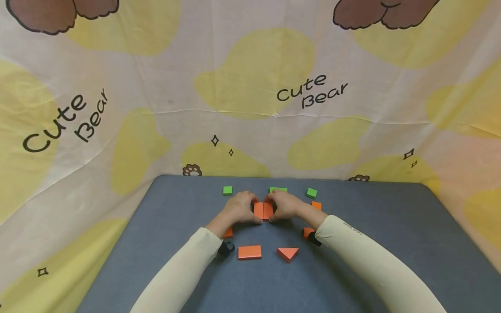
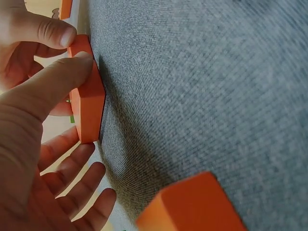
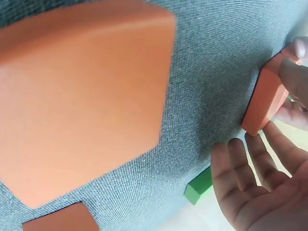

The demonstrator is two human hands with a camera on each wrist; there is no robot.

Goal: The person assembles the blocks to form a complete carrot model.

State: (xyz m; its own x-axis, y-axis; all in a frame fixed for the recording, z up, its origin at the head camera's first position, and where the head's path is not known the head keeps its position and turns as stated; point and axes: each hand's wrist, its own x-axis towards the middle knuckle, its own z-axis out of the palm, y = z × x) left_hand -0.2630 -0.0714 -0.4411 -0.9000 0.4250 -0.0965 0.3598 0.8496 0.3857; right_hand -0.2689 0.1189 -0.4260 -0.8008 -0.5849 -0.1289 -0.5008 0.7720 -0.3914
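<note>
Two orange rectangular blocks stand side by side in the middle of the head view, their edges meeting or nearly so. My left hand [image 1: 239,208] pinches the left block [image 1: 258,210] between thumb and fingers. From the other side, my right hand [image 1: 287,204] pinches the right block [image 1: 268,210]. Seen from the left wrist, the left thumb presses the near face of its orange block [image 2: 90,108], and the lower fingers spread loosely. In the right wrist view, fingertips touch the end of the other orange block [image 3: 263,98], which is on the grey cloth surface.
Green blocks [image 1: 227,190] [image 1: 312,192] lie along the back, with a longer green block [image 1: 278,189] behind the right hand. Nearer are an orange rectangle [image 1: 249,252] and an orange triangle [image 1: 287,254]. Other orange blocks [image 1: 316,205] [image 1: 228,233] sit beside the forearms. A printed cloth [image 1: 250,95] hangs behind.
</note>
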